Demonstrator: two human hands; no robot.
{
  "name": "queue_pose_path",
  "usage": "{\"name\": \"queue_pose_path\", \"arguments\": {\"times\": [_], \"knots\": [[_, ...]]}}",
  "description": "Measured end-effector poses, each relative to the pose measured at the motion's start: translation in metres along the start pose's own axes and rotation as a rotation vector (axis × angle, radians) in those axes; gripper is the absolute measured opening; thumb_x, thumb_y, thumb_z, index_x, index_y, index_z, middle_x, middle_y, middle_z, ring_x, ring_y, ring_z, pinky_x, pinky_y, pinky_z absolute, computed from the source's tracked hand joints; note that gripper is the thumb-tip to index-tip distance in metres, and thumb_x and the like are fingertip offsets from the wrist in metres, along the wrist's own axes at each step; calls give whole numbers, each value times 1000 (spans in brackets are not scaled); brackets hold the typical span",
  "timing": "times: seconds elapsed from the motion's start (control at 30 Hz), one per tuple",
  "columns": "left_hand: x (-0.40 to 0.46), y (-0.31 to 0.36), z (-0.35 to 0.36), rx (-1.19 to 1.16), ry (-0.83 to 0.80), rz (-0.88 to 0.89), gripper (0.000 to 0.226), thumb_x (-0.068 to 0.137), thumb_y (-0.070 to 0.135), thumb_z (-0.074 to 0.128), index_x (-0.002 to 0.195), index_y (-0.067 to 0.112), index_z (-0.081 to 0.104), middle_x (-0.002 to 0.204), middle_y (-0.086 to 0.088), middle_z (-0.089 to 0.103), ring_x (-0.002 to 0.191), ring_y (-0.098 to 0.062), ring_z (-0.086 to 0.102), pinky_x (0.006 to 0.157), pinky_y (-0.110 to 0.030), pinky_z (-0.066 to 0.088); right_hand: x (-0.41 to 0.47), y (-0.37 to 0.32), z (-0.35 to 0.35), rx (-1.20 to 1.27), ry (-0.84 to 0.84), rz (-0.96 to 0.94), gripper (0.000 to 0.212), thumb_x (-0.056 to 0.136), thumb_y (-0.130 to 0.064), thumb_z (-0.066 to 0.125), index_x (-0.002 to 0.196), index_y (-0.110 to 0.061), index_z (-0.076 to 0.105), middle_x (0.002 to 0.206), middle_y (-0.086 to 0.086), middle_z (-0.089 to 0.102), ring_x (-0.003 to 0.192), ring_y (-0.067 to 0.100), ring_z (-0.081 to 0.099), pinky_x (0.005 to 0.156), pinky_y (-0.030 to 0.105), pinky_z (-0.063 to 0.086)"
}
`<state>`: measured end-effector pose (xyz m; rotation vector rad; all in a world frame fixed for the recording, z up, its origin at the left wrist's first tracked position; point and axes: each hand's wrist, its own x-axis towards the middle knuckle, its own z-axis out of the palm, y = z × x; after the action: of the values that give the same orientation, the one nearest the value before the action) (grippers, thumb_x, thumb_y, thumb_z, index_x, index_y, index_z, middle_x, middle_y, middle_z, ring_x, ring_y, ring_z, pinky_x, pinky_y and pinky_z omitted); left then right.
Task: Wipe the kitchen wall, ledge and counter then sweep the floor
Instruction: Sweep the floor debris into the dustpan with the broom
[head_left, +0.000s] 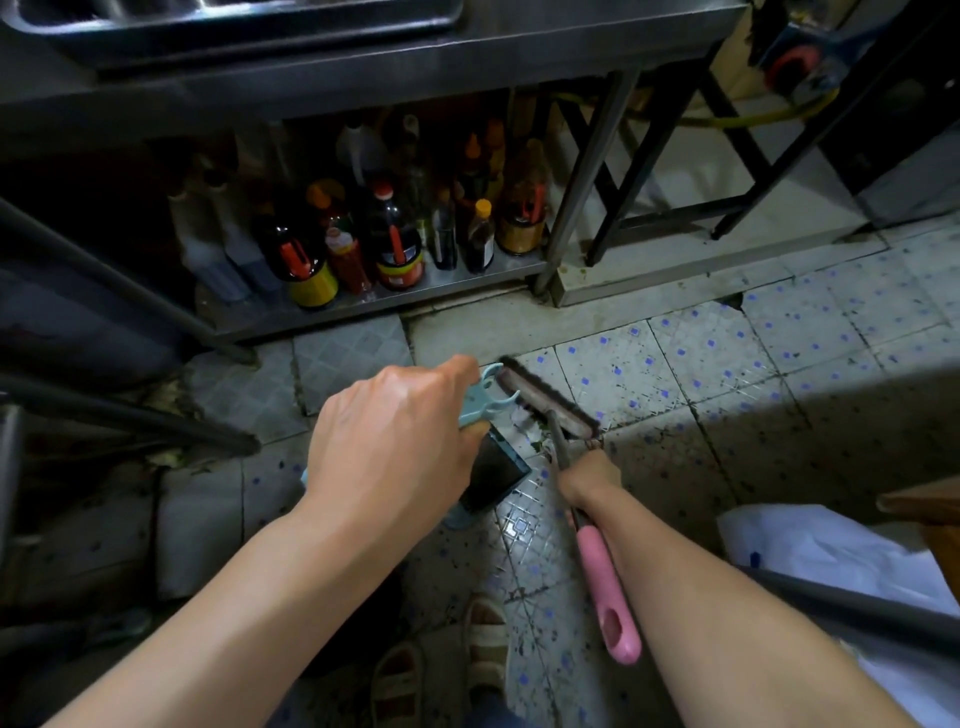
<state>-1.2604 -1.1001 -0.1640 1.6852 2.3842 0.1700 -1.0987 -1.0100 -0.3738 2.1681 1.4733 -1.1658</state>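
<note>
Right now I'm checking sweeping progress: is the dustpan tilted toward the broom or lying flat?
Tilted. The left hand lifts the dustpan handle, mouth angled down at the floor beside the broom.

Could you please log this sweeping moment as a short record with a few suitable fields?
left hand: left hand grips the light blue plastic dustpan by its handle
right hand: right hand grips the pink-handled broom
broom head: dark bristle head on the blue-dotted tiled floor, just beyond the pan
debris: small scraps between head and pan
background: sauce bottles on steel shelf
</note>
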Motion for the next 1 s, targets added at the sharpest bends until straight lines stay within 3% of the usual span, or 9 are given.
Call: {"name": "queue_pose_path", "arguments": {"times": [0.17,0.23,0.3,0.43,0.6,0.73,1.0], "knots": [[-22,-15,-5,-18,-17,6,29,88,47,54,112,33,48,89,3,64,87,-28,60,62,-28,31,-25,8,17,23,13,26,38,89,-15,60,124,1,54,125,18,58,113,29,58,72,23,42],[-31,-21,-6,-22,-18,16,29,87,48,55,111,33,49,85,2,63,86,-28,60,61,-28,31,-31,9,21,59,19,50,35,88,-12,59,120,2,58,121,19,61,108,30,62,76,26,47],[-37,-26,-7,-25,-16,29,29,87,48,56,111,32,50,78,3,56,84,-28,60,61,-28,31,-37,12,23,121,29,68,31,87,-10,60,115,4,61,116,18,64,98,30,65,76,29,52],[-54,-33,-12,-14,-22,54,26,87,46,57,107,31,51,72,6,45,74,-25,52,61,-28,31,-61,29,27,169,93,96,31,86,-11,59,114,2,63,115,18,64,101,30,64,75,27,48],[-71,-40,-18,9,-44,79,26,88,46,55,106,30,50,72,5,44,68,-22,40,60,-29,30,-87,47,24,239,135,150,33,83,-18,62,108,2,65,108,19,67,96,32,67,84,36,55],[-81,-45,-19,5,-58,96,25,87,47,55,103,28,50,73,6,46,68,-22,39,60,-29,28,-98,59,27,286,136,192,32,80,-9,62,109,6,63,108,21,67,93,33,68,83,41,56],[-80,-48,-5,25,-71,120,28,89,47,52,111,30,49,91,4,65,87,-26,61,62,-29,35,-86,63,36,322,97,263,36,88,-8,59,120,7,58,119,20,63,105,31,63,81,28,49]]}}
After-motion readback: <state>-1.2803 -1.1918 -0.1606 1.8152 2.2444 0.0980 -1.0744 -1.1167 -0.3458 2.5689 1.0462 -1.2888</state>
